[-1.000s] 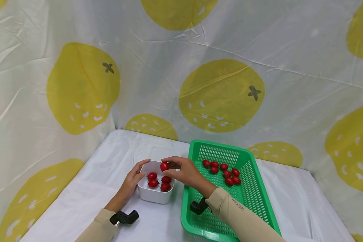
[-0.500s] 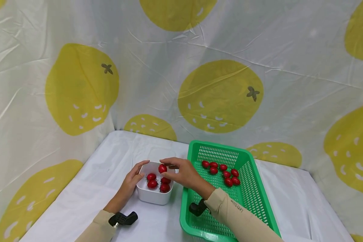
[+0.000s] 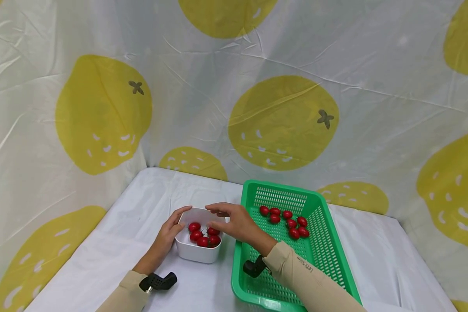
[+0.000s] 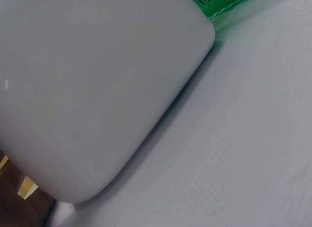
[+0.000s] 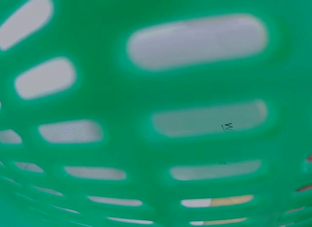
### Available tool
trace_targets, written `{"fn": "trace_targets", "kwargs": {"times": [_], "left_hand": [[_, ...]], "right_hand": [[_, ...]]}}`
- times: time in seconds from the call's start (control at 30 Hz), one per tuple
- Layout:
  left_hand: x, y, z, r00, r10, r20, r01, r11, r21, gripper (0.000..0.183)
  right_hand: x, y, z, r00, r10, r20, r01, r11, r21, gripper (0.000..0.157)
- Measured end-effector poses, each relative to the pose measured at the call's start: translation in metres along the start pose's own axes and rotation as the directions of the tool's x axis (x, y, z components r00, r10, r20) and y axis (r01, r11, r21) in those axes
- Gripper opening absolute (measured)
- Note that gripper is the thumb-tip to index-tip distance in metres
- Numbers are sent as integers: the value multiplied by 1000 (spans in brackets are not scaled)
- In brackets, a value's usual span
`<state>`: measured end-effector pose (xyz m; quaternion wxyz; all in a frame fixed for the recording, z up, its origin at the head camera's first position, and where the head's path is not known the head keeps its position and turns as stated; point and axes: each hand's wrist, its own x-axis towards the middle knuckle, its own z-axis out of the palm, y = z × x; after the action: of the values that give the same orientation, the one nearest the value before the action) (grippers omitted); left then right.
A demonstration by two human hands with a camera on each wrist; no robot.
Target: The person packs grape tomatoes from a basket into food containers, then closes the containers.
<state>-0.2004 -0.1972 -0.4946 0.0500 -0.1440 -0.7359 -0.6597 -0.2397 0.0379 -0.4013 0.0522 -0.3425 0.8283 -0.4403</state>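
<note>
A square white container (image 3: pixel 196 255) stands on the cloth with several small red tomatoes (image 3: pixel 202 241) inside, some with green stems. My left hand (image 3: pixel 168 234) grips the container's left side, thumb at the rim and fingers along the outer wall. In the left wrist view, the smooth container wall (image 4: pixel 97 90) fills the upper left, with dark fingers (image 4: pixel 14 197) at the lower left corner. Over the container's right rim, my right hand (image 3: pixel 238 222) is held with thumb and fingers apart and nothing between them.
Right of the container is a green slotted basket (image 3: pixel 238 268) with several red tomatoes (image 3: pixel 291 223) toward its back. My right forearm crosses over it. In the right wrist view, the slotted basket wall (image 5: pixel 112 90) is close. A lemon-print curtain (image 3: pixel 195 108) hangs behind the white-covered table (image 3: pixel 140 225).
My right hand has lowered a tomato into the container and let go of it; it now lies at the front among the others. My left hand has stayed on the container.
</note>
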Motion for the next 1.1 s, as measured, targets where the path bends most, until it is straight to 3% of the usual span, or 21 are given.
{"fn": "trace_targets", "kwargs": {"times": [0.73, 1.1], "left_hand": [[-1, 3, -3, 1000, 19, -2, -19, 1000, -24, 44], [0, 3, 0, 1000, 14, 0, -14, 999, -44, 44]], "right_hand": [[2, -4, 1, 1000, -11, 3, 11, 999, 42, 41], [1, -1, -7, 1000, 26, 5, -26, 988, 152, 37]]}}
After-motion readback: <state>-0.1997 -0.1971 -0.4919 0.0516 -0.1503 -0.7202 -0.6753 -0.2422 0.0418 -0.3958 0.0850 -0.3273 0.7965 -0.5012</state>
